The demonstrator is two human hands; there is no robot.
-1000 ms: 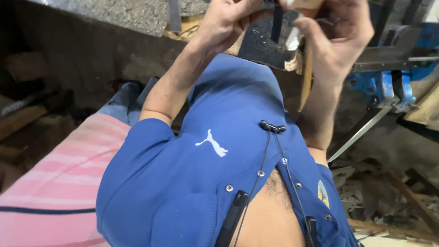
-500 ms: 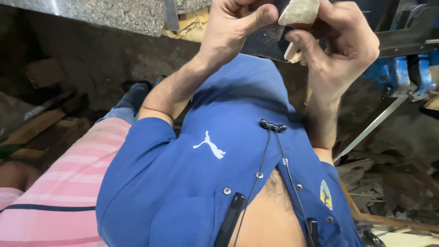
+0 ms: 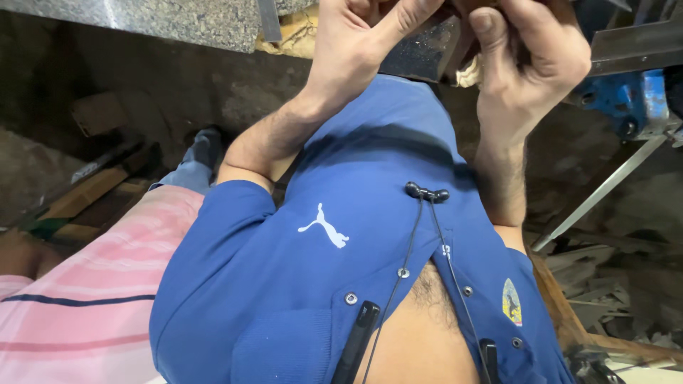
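Since half a second ago: both hands risen toward the top edge, the pale piece once pinched above the right thumb now out of view, only a pale scrap (image 3: 466,71) left showing under the dark plate (image 3: 420,53).

At far left, wood offcuts (image 3: 85,199) on the dusty floor (image 3: 43,156), and a pink striped cloth (image 3: 85,306) at the lower corner. Above, a speckled stone worktop (image 3: 178,18) along the top edge, with a thin metal strip (image 3: 269,21) standing against it.

Next, left hand (image 3: 356,50) raised, fingers (image 3: 409,18) curled and pressed together, thumb laid on the plate's upper edge. Plate held up between both hands, near the top of the view, just above the blue shirt (image 3: 334,235). Earphone cable (image 3: 427,193) clipped at the shirt's placket.

Further right, right hand (image 3: 530,67) closed, thumb (image 3: 491,35) pointing up beside the plate, other fingers folded over something at the top edge; what exactly sits inside that grip, impossible to tell.

At far right, a blue machine (image 3: 629,99) under a grey metal bar (image 3: 633,46), a slanting steel rod (image 3: 605,188) below it, and scrap pieces (image 3: 612,284) on the floor.
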